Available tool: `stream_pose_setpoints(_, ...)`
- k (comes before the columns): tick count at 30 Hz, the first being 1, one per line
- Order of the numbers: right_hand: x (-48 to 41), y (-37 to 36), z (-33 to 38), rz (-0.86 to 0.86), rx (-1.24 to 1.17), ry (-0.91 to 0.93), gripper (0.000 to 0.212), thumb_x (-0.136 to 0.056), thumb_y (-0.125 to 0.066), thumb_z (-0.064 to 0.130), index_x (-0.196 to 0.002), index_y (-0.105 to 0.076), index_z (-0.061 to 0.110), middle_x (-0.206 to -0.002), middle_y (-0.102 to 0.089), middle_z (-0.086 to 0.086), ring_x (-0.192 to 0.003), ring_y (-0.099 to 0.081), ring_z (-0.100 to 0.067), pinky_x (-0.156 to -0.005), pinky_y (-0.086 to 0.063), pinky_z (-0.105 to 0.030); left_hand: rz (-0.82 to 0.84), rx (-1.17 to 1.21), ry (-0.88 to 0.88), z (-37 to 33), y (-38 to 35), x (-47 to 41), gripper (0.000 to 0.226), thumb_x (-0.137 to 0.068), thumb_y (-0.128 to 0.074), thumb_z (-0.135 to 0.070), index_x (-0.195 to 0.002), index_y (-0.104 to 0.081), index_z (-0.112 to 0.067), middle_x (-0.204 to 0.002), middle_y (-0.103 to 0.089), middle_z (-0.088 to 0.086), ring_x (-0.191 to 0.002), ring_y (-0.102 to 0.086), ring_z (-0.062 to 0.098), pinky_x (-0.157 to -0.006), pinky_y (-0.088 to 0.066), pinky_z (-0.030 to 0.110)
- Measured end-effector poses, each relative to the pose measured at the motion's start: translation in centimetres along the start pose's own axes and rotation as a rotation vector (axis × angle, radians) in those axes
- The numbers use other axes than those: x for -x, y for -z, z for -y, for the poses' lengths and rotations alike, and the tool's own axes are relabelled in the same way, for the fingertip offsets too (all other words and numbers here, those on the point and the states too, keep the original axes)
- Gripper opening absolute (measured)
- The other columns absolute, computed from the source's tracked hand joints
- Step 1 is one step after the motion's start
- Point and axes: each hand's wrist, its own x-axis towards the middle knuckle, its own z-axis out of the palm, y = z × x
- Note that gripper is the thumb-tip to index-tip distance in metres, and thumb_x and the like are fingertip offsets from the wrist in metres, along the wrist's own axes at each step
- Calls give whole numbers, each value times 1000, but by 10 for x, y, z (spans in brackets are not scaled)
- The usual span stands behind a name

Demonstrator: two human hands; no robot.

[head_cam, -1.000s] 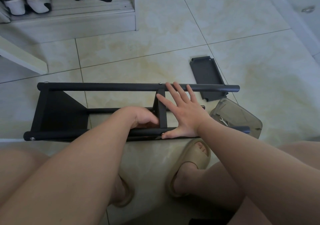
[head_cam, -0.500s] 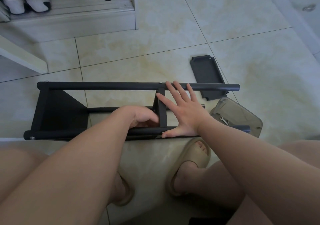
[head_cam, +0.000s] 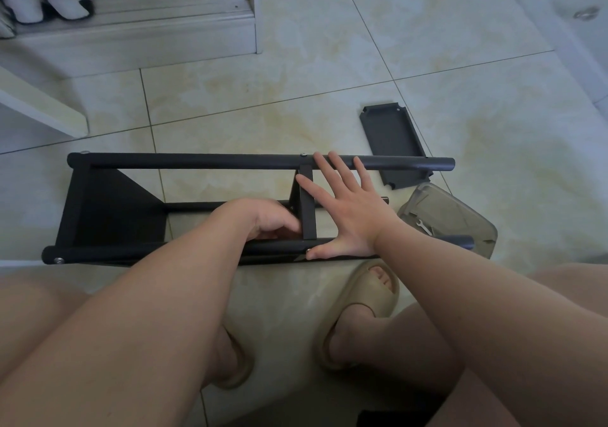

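The right hand (head_cam: pixel 348 216) lies flat and released across the black frame (head_cam: pixel 197 161), fingers spread, fingertips on the far tube and thumb on the near one. The left hand (head_cam: pixel 273 221) reaches in just left of the crosspiece (head_cam: pixel 307 209), fingers curled under; whether it grasps anything I cannot tell. The frame lies on the floor (head_cam: pixel 329 64) before the person's feet, its long axis running left to right.

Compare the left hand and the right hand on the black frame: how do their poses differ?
The right hand lies flat with fingers spread; the left hand has curled fingers. The right hand spans both long tubes of the frame; the left hand reaches in between them. The right fingers all show; the left fingertips are hidden. Both sit beside the middle crossbar.
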Motion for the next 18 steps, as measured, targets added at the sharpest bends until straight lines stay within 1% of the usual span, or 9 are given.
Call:
stream_pose_setpoints(2,0,0,0,-2,-4,0,126,-64,-31,102,-162,2,30,-169,14,-13,-155,15,-35,-122,1,-63,4,10,-11,0,-1,-1,11,-89,-64,-6,-96,-71,-10,-84,-72,3,-78,-66,15,-69,-50,20)
stream_pose_setpoints(3,0,0,0,-5,-8,1,126,-64,-31,102,-162,1,30,-169,14,-13,-155,14,-35,-122,1,-63,8,14,-14,1,-1,-1,11,-89,-64,-5,-95,-71,-10,-83,-72,3,-78,-66,15,-68,-49,20)
stream_pose_setpoints(6,0,-1,0,-12,-9,3,126,-64,-31,102,-162,0,30,-169,13,-13,-155,14,-35,-122,1,-64,28,24,-19,1,1,-1,11,-89,-64,-5,-93,-72,-11,-81,-73,3,-77,-67,15,-70,-50,22)
stream_pose_setpoints(9,0,-2,0,-19,-13,2,125,-64,-30,102,-162,1,31,-169,12,-13,-155,14,-35,-122,1,-63,43,31,-8,1,1,-2,12,-89,-64,-6,-96,-73,-10,-87,-74,6,-84,-67,20,-83,-53,29)
stream_pose_setpoints(10,0,-2,0,-20,-14,2,125,-64,-30,102,-162,1,31,-169,12,-13,-155,14,-35,-122,1,-63,47,24,8,1,2,-1,12,-89,-64,-8,-98,-73,-10,-88,-73,6,-86,-67,21,-84,-52,29)
stream_pose_setpoints(14,0,-2,-1,-20,-8,3,125,-64,-29,103,-162,2,31,-169,13,-13,-155,14,-35,-122,2,-63,83,-21,67,0,2,1,9,-89,-66,-17,-91,-74,-13,-84,-74,3,-78,-68,19,-75,-51,26)
stream_pose_setpoints(15,0,-2,-1,-20,-8,3,125,-64,-29,103,-162,1,31,-169,13,-13,-155,14,-35,-122,2,-63,77,-19,66,0,2,0,9,-89,-67,-16,-91,-74,-12,-84,-75,4,-79,-68,20,-77,-53,28)
stream_pose_setpoints(17,0,-3,-1,-22,-7,3,125,-64,-29,102,-162,1,30,-169,12,-13,-155,14,-35,-122,2,-63,62,-9,57,0,2,-1,16,-89,-66,-12,-102,-74,-8,-93,-75,10,-91,-68,27,-94,-54,38)
stream_pose_setpoints(18,0,-3,-1,-24,-8,4,125,-64,-29,102,-162,0,30,-169,12,-14,-155,13,-35,-122,2,-63,59,-5,55,0,2,-1,21,-89,-66,-10,-108,-73,-5,-100,-74,14,-97,-68,30,-101,-52,42)
